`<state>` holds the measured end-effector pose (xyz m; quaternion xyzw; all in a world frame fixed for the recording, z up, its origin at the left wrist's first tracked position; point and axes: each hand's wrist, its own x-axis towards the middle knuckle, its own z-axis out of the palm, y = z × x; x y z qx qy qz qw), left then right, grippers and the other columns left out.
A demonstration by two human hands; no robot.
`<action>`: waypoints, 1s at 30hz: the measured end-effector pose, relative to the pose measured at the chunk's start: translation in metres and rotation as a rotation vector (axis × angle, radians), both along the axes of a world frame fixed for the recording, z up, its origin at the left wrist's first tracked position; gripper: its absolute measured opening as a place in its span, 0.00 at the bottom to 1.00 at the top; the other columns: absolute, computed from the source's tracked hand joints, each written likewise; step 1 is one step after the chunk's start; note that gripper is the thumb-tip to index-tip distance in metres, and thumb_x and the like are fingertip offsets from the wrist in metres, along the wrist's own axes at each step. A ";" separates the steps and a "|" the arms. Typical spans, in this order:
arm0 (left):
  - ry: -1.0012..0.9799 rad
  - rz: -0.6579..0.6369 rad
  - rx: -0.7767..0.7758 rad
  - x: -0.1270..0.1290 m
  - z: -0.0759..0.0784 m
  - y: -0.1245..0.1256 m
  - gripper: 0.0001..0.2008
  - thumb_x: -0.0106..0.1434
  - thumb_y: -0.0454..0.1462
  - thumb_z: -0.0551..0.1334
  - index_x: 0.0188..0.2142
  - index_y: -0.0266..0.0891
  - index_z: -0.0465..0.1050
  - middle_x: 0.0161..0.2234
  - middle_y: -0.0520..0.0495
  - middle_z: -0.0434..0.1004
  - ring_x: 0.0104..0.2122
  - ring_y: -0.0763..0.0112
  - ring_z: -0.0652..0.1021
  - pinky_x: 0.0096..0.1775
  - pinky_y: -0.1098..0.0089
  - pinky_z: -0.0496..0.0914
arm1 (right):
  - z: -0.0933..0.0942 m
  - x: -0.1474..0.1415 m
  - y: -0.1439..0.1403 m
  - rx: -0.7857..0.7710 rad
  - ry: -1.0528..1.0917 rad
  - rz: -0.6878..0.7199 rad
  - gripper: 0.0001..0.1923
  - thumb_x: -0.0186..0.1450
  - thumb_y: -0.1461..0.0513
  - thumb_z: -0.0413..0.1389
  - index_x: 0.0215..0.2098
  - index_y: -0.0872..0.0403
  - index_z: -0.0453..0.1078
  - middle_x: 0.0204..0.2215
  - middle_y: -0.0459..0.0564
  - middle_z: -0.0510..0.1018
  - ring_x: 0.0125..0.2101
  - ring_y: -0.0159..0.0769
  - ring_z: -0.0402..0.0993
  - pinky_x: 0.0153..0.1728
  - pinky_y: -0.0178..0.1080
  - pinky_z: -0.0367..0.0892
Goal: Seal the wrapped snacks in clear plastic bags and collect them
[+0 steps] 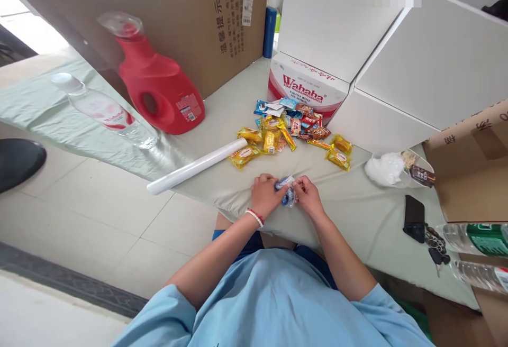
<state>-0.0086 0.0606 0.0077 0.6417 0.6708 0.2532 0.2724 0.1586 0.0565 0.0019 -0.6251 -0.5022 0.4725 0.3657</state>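
Our left hand [265,194] and right hand [308,196] both pinch a small blue-and-white packet [286,189] near the table's front edge [238,207]. The snack pile [291,133] lies farther back, with bare cloth between.

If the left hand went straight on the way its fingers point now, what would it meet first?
The left hand points right, toward the small blue-and-white packet that both hands pinch. It is already touching that packet; straight beyond it is the right hand. Nothing else seems to lie in that line, though depth is hard to judge.
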 end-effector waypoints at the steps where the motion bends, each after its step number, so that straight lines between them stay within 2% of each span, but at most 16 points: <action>1: 0.038 -0.051 -0.040 0.005 0.004 0.001 0.18 0.66 0.48 0.66 0.46 0.38 0.80 0.50 0.35 0.78 0.54 0.45 0.75 0.55 0.51 0.69 | 0.002 0.001 -0.002 -0.007 0.020 0.000 0.16 0.63 0.45 0.57 0.34 0.47 0.63 0.22 0.40 0.68 0.22 0.34 0.67 0.24 0.38 0.70; 3: 0.062 -0.129 -0.050 0.014 0.011 -0.003 0.16 0.68 0.46 0.64 0.49 0.39 0.78 0.48 0.38 0.78 0.51 0.50 0.77 0.51 0.55 0.71 | 0.007 0.005 -0.006 -0.021 0.060 0.001 0.18 0.62 0.44 0.57 0.35 0.48 0.64 0.24 0.42 0.70 0.24 0.35 0.69 0.27 0.40 0.73; 5: 0.083 -0.176 0.040 0.022 0.016 -0.014 0.14 0.70 0.42 0.62 0.52 0.40 0.75 0.49 0.38 0.78 0.49 0.54 0.78 0.49 0.58 0.71 | 0.013 0.010 -0.013 -0.042 0.155 -0.023 0.19 0.61 0.44 0.59 0.37 0.48 0.66 0.27 0.44 0.74 0.28 0.37 0.73 0.30 0.42 0.76; 8: 0.171 -0.277 0.285 0.030 0.014 -0.035 0.13 0.73 0.37 0.57 0.54 0.43 0.74 0.56 0.36 0.76 0.58 0.53 0.74 0.51 0.56 0.69 | 0.019 0.014 -0.027 -0.060 0.406 -0.119 0.20 0.60 0.45 0.63 0.38 0.50 0.70 0.32 0.48 0.78 0.33 0.39 0.76 0.35 0.43 0.77; 11: 0.196 -0.409 0.463 0.037 0.004 -0.050 0.17 0.73 0.32 0.54 0.57 0.42 0.73 0.61 0.34 0.74 0.65 0.52 0.69 0.57 0.51 0.66 | 0.017 0.015 -0.039 -0.059 0.569 -0.178 0.21 0.62 0.43 0.64 0.36 0.51 0.71 0.35 0.50 0.81 0.36 0.40 0.77 0.39 0.43 0.76; 14: 0.108 -0.565 0.552 0.043 -0.009 -0.056 0.19 0.68 0.30 0.57 0.57 0.37 0.74 0.61 0.33 0.74 0.67 0.51 0.68 0.60 0.48 0.66 | 0.009 0.016 -0.045 -0.041 0.560 -0.211 0.22 0.58 0.44 0.69 0.38 0.51 0.74 0.37 0.49 0.81 0.38 0.39 0.77 0.40 0.41 0.74; 16: 0.008 -0.649 0.589 0.038 -0.014 -0.059 0.20 0.66 0.29 0.57 0.56 0.38 0.75 0.61 0.35 0.74 0.67 0.53 0.68 0.61 0.49 0.69 | 0.002 0.021 -0.051 -0.022 0.527 -0.263 0.23 0.54 0.46 0.71 0.40 0.50 0.76 0.37 0.47 0.81 0.38 0.38 0.76 0.41 0.40 0.73; 18: -0.060 -0.668 0.614 0.024 -0.018 -0.062 0.20 0.67 0.29 0.55 0.56 0.40 0.75 0.59 0.38 0.76 0.67 0.58 0.69 0.61 0.53 0.71 | -0.002 0.033 -0.059 -0.005 0.496 -0.307 0.23 0.55 0.45 0.71 0.41 0.49 0.77 0.36 0.46 0.81 0.37 0.38 0.75 0.40 0.39 0.73; 19: -0.044 -0.627 0.629 0.014 -0.021 -0.061 0.19 0.68 0.29 0.55 0.55 0.40 0.75 0.59 0.38 0.76 0.66 0.57 0.69 0.61 0.53 0.71 | -0.004 0.042 -0.063 0.008 0.477 -0.322 0.23 0.56 0.45 0.70 0.41 0.49 0.78 0.36 0.46 0.81 0.37 0.38 0.75 0.40 0.39 0.73; 22: 0.139 -0.453 0.659 -0.024 -0.034 -0.048 0.14 0.71 0.33 0.55 0.52 0.37 0.75 0.55 0.34 0.77 0.59 0.51 0.75 0.57 0.49 0.74 | -0.002 0.092 -0.073 0.078 0.394 -0.438 0.24 0.58 0.44 0.68 0.43 0.50 0.78 0.36 0.48 0.82 0.36 0.39 0.76 0.40 0.40 0.74; 24: 0.265 -0.389 0.661 -0.042 -0.045 -0.036 0.13 0.72 0.36 0.56 0.50 0.35 0.74 0.50 0.33 0.79 0.52 0.50 0.79 0.51 0.50 0.76 | 0.007 0.144 -0.073 0.167 0.311 -0.648 0.27 0.54 0.44 0.69 0.44 0.51 0.76 0.35 0.48 0.82 0.34 0.39 0.77 0.37 0.40 0.74; 26: 0.332 -0.395 0.698 -0.050 -0.052 -0.028 0.12 0.72 0.37 0.56 0.48 0.34 0.74 0.47 0.34 0.80 0.48 0.50 0.80 0.50 0.51 0.76 | 0.024 0.208 -0.067 0.265 0.202 -0.900 0.30 0.50 0.44 0.71 0.42 0.52 0.73 0.33 0.48 0.81 0.31 0.37 0.77 0.32 0.39 0.74; 27: 0.366 -0.392 0.729 -0.050 -0.053 -0.027 0.11 0.71 0.37 0.57 0.47 0.34 0.74 0.46 0.34 0.80 0.47 0.50 0.81 0.49 0.52 0.76 | 0.034 0.241 -0.061 0.300 0.157 -0.982 0.30 0.50 0.44 0.71 0.41 0.52 0.71 0.32 0.47 0.80 0.29 0.35 0.76 0.30 0.38 0.73; 30: 0.436 -0.388 0.828 -0.043 -0.051 -0.030 0.09 0.69 0.34 0.57 0.45 0.34 0.74 0.44 0.35 0.81 0.44 0.51 0.82 0.47 0.55 0.76 | 0.069 0.334 -0.031 0.364 0.046 -1.107 0.24 0.60 0.45 0.65 0.42 0.52 0.67 0.30 0.44 0.77 0.25 0.30 0.72 0.27 0.35 0.71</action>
